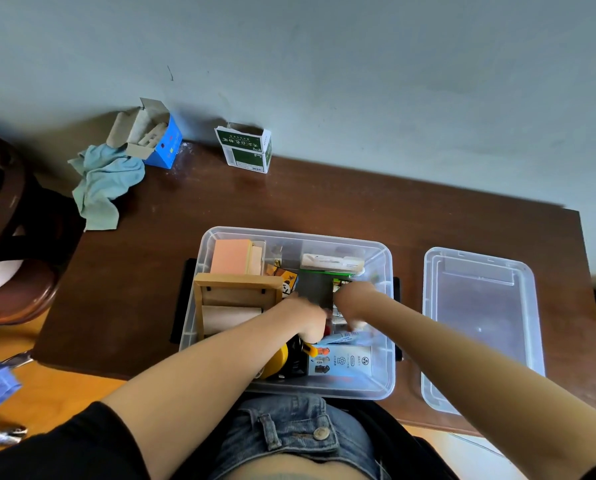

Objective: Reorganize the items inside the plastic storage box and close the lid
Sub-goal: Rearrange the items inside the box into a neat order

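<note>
Fingers on both your left hand (pixel 307 311) and right hand (pixel 353 296) are blurred, can't tell their grip. Storage box (pixel 384 341) sits mid-tabletop; lid (pixel 480 327) at 3 o'clock looks light, bendy — probably grab its long edges.

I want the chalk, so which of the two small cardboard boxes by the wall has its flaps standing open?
The blue box at the table's far-left corner, beside the light blue cloth; pale sticks show inside. The green-and-white box lacks raised flaps.

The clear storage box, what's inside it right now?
The storage box holds a wooden frame, a peach-coloured block, a dark flat item, a yellow object and a printed packet. Both hands cover the middle items.
</note>
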A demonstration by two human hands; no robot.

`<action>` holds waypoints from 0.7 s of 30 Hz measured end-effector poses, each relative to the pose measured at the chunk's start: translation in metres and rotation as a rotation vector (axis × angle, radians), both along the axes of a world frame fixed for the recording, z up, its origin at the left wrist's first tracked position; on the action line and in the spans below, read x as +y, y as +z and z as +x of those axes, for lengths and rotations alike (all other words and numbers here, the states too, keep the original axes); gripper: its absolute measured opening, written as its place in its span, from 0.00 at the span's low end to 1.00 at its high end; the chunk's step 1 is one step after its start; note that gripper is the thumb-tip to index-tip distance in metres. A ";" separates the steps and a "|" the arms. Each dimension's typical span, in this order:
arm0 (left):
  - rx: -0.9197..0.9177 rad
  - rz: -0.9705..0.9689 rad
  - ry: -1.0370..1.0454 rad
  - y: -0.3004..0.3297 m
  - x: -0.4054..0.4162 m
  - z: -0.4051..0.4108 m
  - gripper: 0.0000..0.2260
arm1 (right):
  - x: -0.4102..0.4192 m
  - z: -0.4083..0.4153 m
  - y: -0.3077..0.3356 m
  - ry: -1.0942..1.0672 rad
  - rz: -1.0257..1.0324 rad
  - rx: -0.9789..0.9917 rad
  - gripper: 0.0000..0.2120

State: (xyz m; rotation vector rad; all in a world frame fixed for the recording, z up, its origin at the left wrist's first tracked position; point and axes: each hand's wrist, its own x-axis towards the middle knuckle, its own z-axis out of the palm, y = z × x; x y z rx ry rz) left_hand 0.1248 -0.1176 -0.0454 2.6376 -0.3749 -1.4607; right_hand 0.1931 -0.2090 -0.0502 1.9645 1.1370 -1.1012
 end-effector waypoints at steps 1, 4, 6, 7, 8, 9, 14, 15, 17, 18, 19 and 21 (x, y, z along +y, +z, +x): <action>0.004 -0.014 0.024 0.000 0.001 0.000 0.16 | -0.001 -0.004 -0.004 -0.015 0.009 -0.010 0.15; -0.018 -0.047 0.057 0.001 0.002 0.000 0.18 | -0.004 -0.015 -0.013 -0.096 0.076 -0.074 0.14; -0.050 -0.045 0.064 0.001 0.002 -0.001 0.19 | -0.007 -0.018 -0.015 -0.127 0.113 -0.116 0.13; -0.060 -0.039 0.055 0.000 0.001 -0.001 0.19 | -0.008 -0.020 -0.016 -0.135 0.126 -0.129 0.12; -0.063 -0.032 0.041 -0.001 0.001 -0.001 0.19 | -0.009 -0.021 -0.017 -0.142 0.134 -0.136 0.12; -0.060 -0.030 0.030 -0.002 0.000 -0.001 0.19 | -0.009 -0.023 -0.017 -0.150 0.135 -0.140 0.11; -0.041 -0.048 0.046 0.001 0.001 0.000 0.20 | -0.006 -0.025 -0.018 -0.248 0.135 -0.125 0.11; -0.052 -0.047 0.043 0.001 0.001 -0.001 0.20 | -0.006 -0.025 -0.018 -0.261 0.134 -0.118 0.11; -0.073 -0.030 0.018 0.002 0.001 -0.003 0.20 | -0.007 -0.024 -0.018 -0.289 0.143 -0.104 0.12; -0.078 -0.018 0.001 0.002 0.001 -0.005 0.20 | -0.007 -0.023 -0.017 -0.309 0.155 -0.096 0.12; -0.079 -0.011 -0.011 0.001 0.001 -0.005 0.20 | -0.007 -0.022 -0.015 -0.330 0.172 -0.088 0.12; -0.073 -0.036 -0.011 0.001 0.001 -0.006 0.19 | -0.005 -0.018 -0.009 -0.376 0.224 -0.083 0.11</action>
